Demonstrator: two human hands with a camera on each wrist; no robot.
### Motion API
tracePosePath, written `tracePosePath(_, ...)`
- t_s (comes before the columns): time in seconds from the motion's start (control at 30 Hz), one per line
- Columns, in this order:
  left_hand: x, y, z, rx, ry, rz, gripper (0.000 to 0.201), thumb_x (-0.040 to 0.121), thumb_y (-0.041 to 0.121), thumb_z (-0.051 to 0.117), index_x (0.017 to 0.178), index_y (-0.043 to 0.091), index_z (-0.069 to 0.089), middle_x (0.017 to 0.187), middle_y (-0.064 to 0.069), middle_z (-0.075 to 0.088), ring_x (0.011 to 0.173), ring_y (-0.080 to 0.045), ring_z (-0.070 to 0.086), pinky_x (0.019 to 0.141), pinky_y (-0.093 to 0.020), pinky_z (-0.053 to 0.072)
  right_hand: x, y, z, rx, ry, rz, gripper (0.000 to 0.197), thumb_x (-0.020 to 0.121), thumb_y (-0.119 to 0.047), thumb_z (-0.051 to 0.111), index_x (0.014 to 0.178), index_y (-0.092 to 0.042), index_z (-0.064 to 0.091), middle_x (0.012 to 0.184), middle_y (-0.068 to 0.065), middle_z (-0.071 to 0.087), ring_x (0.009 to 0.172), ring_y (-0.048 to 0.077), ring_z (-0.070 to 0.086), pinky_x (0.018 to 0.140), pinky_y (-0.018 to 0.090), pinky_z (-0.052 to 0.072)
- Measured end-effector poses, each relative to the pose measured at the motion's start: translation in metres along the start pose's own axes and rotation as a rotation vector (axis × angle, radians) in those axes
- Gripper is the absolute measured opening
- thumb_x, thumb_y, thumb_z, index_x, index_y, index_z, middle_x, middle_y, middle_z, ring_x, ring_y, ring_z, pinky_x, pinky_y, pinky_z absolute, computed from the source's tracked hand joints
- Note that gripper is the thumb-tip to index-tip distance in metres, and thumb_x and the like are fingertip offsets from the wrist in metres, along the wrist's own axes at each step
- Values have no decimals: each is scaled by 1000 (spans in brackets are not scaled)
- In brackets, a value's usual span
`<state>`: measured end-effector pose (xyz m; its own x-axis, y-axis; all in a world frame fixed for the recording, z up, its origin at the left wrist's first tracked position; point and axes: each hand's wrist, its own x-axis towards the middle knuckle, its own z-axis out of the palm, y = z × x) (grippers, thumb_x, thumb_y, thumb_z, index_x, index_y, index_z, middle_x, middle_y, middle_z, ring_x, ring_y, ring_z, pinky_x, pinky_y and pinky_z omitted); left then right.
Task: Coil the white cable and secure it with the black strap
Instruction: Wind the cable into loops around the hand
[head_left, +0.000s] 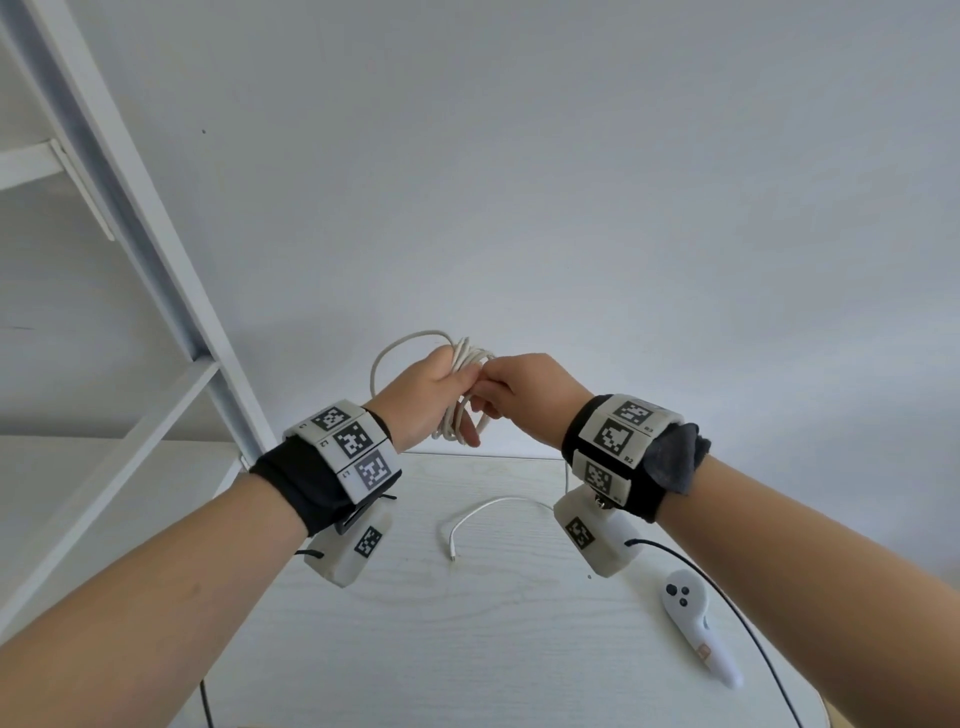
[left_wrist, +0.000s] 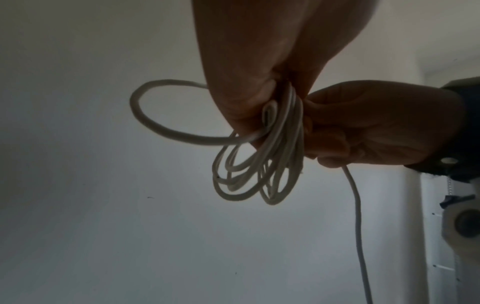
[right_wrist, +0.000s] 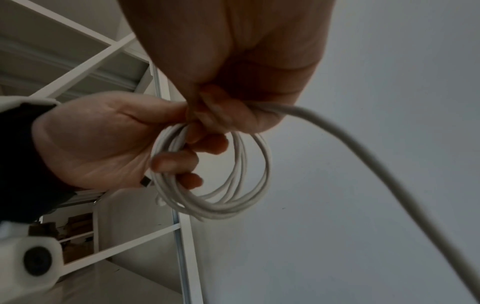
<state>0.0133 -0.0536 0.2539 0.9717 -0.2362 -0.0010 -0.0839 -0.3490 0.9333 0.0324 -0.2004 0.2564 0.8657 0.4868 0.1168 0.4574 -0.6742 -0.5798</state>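
Observation:
The white cable (head_left: 462, 364) is wound into several loops held up in front of the wall. My left hand (head_left: 431, 400) grips the bundle of loops (right_wrist: 221, 197), fingers curled round it. My right hand (head_left: 519, 387) meets it from the right and pinches the loose strand (right_wrist: 337, 127) against the coil. That strand (left_wrist: 355, 205) hangs down from my right hand (left_wrist: 363, 127) to the table, where the free end (head_left: 483, 514) with its plug lies. A small black piece (right_wrist: 146, 182) shows at my left palm beside the loops. I cannot tell if it is the strap.
A white game controller (head_left: 696, 629) lies on the pale wooden table (head_left: 415, 623) at the right, crossed by a black wire (head_left: 727, 613). A white shelf frame (head_left: 130, 234) stands at the left, against the plain wall.

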Motion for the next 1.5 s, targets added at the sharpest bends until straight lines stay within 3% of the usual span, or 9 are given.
tracePosePath(0.13,2,-2,0,-59,2,45,20,98,26,39,92,8,47,66,-4,62,47,-17,48,65,-43,48,-4,-7,-3,27,40,3,36,93,-20,42,57,-23,50,53,-13,49,45,-5,49,52,11,37)
tracePosePath(0.3,3,3,-5,62,30,74,28,98,28,38,96,1,47,67,-6,60,47,-15,44,57,-36,45,-8,-12,-2,69,124,35,18,89,-29,49,81,-14,54,54,-7,53,49,11,51,62,34,49)
tracePosePath(0.43,3,-3,-14,118,37,33,25,97,28,41,90,5,50,61,-4,52,52,-16,43,58,-33,46,-12,-1,-17,112,53,120,32,78,-39,66,92,-20,45,57,-4,60,47,11,53,52,24,46)
tracePosePath(0.57,0,-7,-23,121,39,10,24,96,23,43,75,12,46,57,0,39,46,-12,34,51,-28,40,-17,12,-29,26,-177,130,12,80,-29,67,77,-20,59,55,-5,58,52,13,54,63,30,51)
tracePosePath(0.7,-1,-7,-28,149,11,-3,21,96,22,43,78,10,43,56,4,35,43,-9,30,47,-26,38,-18,19,-45,-28,-258,130,5,84,-25,61,82,-21,64,62,-7,62,63,9,58,70,27,46)
tracePosePath(1.03,-8,3,-22,393,-6,5,30,81,35,66,72,11,52,49,8,43,31,-3,35,37,-18,32,-2,33,-69,-333,-205,101,10,88,-20,52,84,-20,61,71,-8,62,74,10,53,66,16,38)
tracePosePath(1.23,-13,2,-45,101,-25,-93,21,82,25,68,73,8,58,39,10,32,35,-10,25,40,-22,25,-1,66,-79,-390,-83,270,15,88,-16,42,88,-16,57,81,0,64,82,23,59,70,31,44)
tracePosePath(1.43,-17,0,-64,-206,-37,-92,26,84,28,59,66,12,50,42,8,27,32,-6,19,34,-17,24,-2,94,-91,-242,140,315,20,90,-28,51,77,-15,58,76,0,64,64,12,51,57,26,36)
tracePosePath(1.5,-15,-2,-67,-378,-8,-74,28,81,35,58,65,14,48,42,10,27,32,-5,20,34,-17,26,-3,98,-88,-100,216,309,22,89,-27,53,70,-17,58,67,-2,61,67,18,56,58,26,38)
